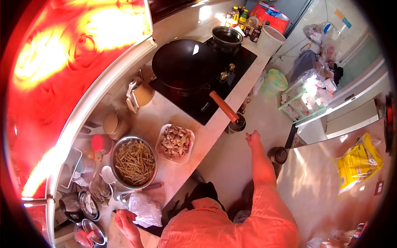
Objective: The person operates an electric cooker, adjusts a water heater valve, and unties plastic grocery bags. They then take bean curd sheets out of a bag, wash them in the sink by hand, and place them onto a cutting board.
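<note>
My right hand (253,139) is stretched forward over the floor, a little short of the orange handle (223,106) of the wok (186,64). Its fingers are apart and hold nothing. The wok sits on the black stove (196,105). At the lower left my left hand (125,223) hovers over a wooden cutting board (118,239), its fingers loosely bent and nothing visible in them. Beside it lies a white plastic bag (145,210). Farther along the counter stand a metal bowl of thin, light-brown strips (134,162) and a white dish of chopped meat (176,142).
A dark pot (227,36), a white bucket (271,40) and several bottles (237,17) stand at the stove's far end. A tan pitcher (142,91) is near the window. On the right, a yellow package (359,164) lies on another surface, with a dark jar (278,155) at its edge.
</note>
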Demonstrator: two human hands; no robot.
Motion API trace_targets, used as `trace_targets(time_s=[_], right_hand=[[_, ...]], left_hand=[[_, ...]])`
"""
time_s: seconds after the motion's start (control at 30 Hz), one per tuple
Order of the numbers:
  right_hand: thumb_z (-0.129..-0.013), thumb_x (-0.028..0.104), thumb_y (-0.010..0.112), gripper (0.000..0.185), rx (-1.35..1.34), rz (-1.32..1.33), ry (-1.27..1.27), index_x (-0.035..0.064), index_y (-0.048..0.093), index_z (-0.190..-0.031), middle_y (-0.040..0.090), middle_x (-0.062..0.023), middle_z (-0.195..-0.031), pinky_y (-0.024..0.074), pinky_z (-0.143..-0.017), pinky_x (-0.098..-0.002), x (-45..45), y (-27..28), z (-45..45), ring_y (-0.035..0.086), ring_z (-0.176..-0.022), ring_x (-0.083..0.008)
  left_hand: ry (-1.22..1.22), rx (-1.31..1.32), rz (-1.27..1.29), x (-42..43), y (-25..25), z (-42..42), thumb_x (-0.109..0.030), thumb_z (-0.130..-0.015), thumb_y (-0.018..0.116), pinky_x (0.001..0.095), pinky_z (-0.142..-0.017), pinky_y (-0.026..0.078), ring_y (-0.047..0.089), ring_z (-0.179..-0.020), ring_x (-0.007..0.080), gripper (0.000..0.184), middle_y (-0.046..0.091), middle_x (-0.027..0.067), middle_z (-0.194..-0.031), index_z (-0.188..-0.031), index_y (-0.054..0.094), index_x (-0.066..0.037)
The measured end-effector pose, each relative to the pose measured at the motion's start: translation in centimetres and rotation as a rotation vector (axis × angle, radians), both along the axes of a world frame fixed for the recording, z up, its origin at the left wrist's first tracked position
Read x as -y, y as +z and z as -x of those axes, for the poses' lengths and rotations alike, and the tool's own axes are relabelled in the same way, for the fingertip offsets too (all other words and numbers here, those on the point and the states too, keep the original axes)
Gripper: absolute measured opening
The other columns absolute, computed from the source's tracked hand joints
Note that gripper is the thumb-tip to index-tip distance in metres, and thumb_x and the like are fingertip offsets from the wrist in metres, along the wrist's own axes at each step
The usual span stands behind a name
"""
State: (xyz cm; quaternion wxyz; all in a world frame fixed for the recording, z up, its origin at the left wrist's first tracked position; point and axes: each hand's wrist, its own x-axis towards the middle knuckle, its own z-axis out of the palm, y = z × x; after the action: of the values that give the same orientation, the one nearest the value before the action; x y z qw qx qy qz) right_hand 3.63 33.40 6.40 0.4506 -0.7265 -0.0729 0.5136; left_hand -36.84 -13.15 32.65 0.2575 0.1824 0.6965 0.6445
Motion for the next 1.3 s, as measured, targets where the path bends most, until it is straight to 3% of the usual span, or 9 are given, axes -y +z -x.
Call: trace_targets(time_s=[0.17, 0.23, 0.33, 0.63, 0.8, 0.93, 1.0, 1.1, 1.3], right_hand=[[-0.093, 0.028, 0.049, 0.027, -0.322, 0.000, 0.456, 0.0037, 0.051, -0.104, 0.060, -0.0150, -0.097, 0.0491, -0.077, -0.0403, 8.2, -1.8, 0.8, 0.062, -0.091, -0.0272], [-0.093, 0.024, 0.048, 0.023, -0.199, 0.099, 0.732, 0.0038, 0.054, -0.103, 0.063, -0.0136, -0.094, 0.0493, -0.076, -0.0370, 12.9, -0.1, 2.8, 0.062, -0.086, -0.0240], [-0.094, 0.023, 0.049, 0.024, -0.199, 0.193, 1.221, 0.0026, 0.058, -0.101, 0.064, -0.0124, -0.098, 0.0507, -0.073, -0.0318, 20.4, 10.4, 12.3, 0.062, -0.083, -0.0196], [-0.087, 0.018, 0.064, 0.027, -0.286, -0.660, 2.173, -0.0022, 0.061, -0.105, 0.067, -0.0135, -0.085, 0.0504, -0.072, -0.0304, 34.8, 19.3, 28.8, 0.065, -0.081, -0.0192], [-0.088, 0.012, 0.063, 0.018, -0.372, -0.855, 2.047, -0.0011, 0.064, -0.100, 0.067, -0.0110, -0.082, 0.0482, -0.064, -0.0294, 37.4, 25.5, 33.4, 0.061, -0.071, -0.0136], [-0.089, 0.009, 0.061, 0.011, -0.253, -0.896, 2.146, -0.0017, 0.063, -0.085, 0.061, -0.0070, -0.067, 0.0441, -0.055, -0.0276, 36.4, 29.7, 34.5, 0.054, -0.063, -0.0074], [-0.089, 0.012, 0.060, 0.019, -0.045, -0.937, 2.218, -0.0012, 0.059, -0.075, 0.057, -0.0163, -0.063, 0.0393, -0.048, -0.0330, 35.0, 29.3, 33.3, 0.051, -0.050, -0.0175], [-0.090, 0.014, 0.058, 0.027, 0.154, -1.004, 2.255, -0.0012, 0.056, -0.068, 0.053, -0.0171, -0.058, 0.0370, -0.046, -0.0350, 34.2, 31.1, 31.2, 0.045, -0.045, -0.0250], [-0.095, 0.021, 0.052, 0.037, 0.100, -0.824, 2.306, -0.0009, 0.060, -0.067, 0.056, -0.0146, -0.056, 0.0407, -0.048, -0.0352, 34.6, 32.9, 30.4, 0.055, -0.048, -0.0257]], left_hand=[[0.159, -0.333, 0.228, 0.8, -0.3, -0.2, -0.013, -0.092, 0.050, 0.0274, -0.069, 0.045, 0.055, -0.071, 0.0162, 0.015, 0.059, 0.0087, -0.077, -0.087, 0.057, 0.000], [0.232, -0.524, 0.436, 1.7, -0.1, -1.4, -0.010, -0.078, 0.069, 0.0349, -0.088, 0.045, 0.057, -0.099, 0.0230, 0.043, 0.061, 0.0128, -0.110, -0.117, 0.056, 0.002], [0.205, -0.516, 0.397, 2.5, -0.8, -1.2, -0.016, -0.067, 0.081, 0.0364, -0.087, 0.046, 0.056, -0.103, 0.0235, 0.085, 0.057, 0.0129, -0.122, -0.139, 0.038, -0.003], [0.026, -0.591, 0.517, 5.6, 0.3, -0.5, -0.022, -0.072, 0.075, 0.0370, -0.076, 0.051, 0.063, -0.085, 0.0243, 0.053, 0.067, 0.0107, -0.098, -0.118, 0.059, -0.002], [0.020, -0.422, 0.654, 7.3, 4.2, -1.1, -0.043, -0.076, 0.074, 0.0376, -0.070, 0.052, 0.065, -0.080, 0.0285, 0.064, 0.067, 0.0170, -0.094, -0.118, 0.058, 0.001], [0.198, -0.384, 0.471, 10.3, 2.6, -0.7, -0.016, -0.084, 0.064, 0.0327, -0.065, 0.052, 0.065, -0.074, 0.0261, 0.024, 0.067, 0.0163, -0.090, -0.102, 0.067, -0.002], [0.524, -0.277, 0.282, 11.6, 1.4, -0.7, 0.001, -0.082, 0.055, 0.0288, -0.065, 0.050, 0.063, -0.070, 0.0181, 0.021, 0.067, 0.0121, -0.084, -0.098, 0.068, -0.002], [0.701, -0.053, 0.061, 12.9, 1.5, -0.7, 0.003, -0.082, 0.056, 0.0265, -0.067, 0.050, 0.062, -0.072, 0.0144, 0.021, 0.068, 0.0103, -0.088, -0.097, 0.069, -0.001], [0.651, -0.381, 0.069, 10.9, 4.7, -0.5, 0.000, -0.085, 0.058, 0.0294, -0.069, 0.051, 0.061, -0.073, 0.0129, 0.020, 0.067, 0.0107, -0.093, -0.104, 0.064, 0.004]])
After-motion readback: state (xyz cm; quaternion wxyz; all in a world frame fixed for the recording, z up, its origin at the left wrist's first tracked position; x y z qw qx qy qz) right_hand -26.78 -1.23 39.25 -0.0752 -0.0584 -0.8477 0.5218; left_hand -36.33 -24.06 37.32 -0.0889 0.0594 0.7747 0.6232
